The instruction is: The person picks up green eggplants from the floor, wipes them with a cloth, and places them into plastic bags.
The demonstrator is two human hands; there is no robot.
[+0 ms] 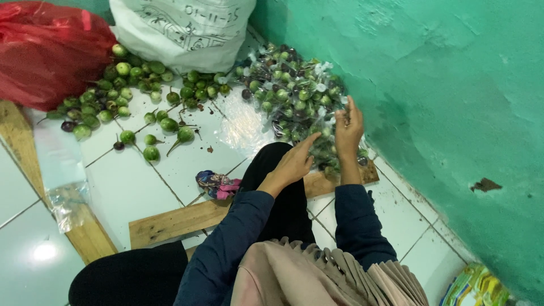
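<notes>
Loose green round eggplants (122, 93) scattered on white floor tiles (130, 187), a few dark ones among them. Red plastic bag (48, 48) and white sack (181, 28) behind. Wooden plank (175, 218) near a crumpled cloth (217, 184) (multicoloured). Green wall (442, 85) alongside.

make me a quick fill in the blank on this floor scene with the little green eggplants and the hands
1. The wall beside the bagged pile is painted ____.
2. The loose eggplants lie on a floor of white ____.
3. The big bag at the top left corner is ____.
4. Both the left hand and the right hand reach from dark ____ sleeves.

Missing words: green; tiles; red; blue
</notes>
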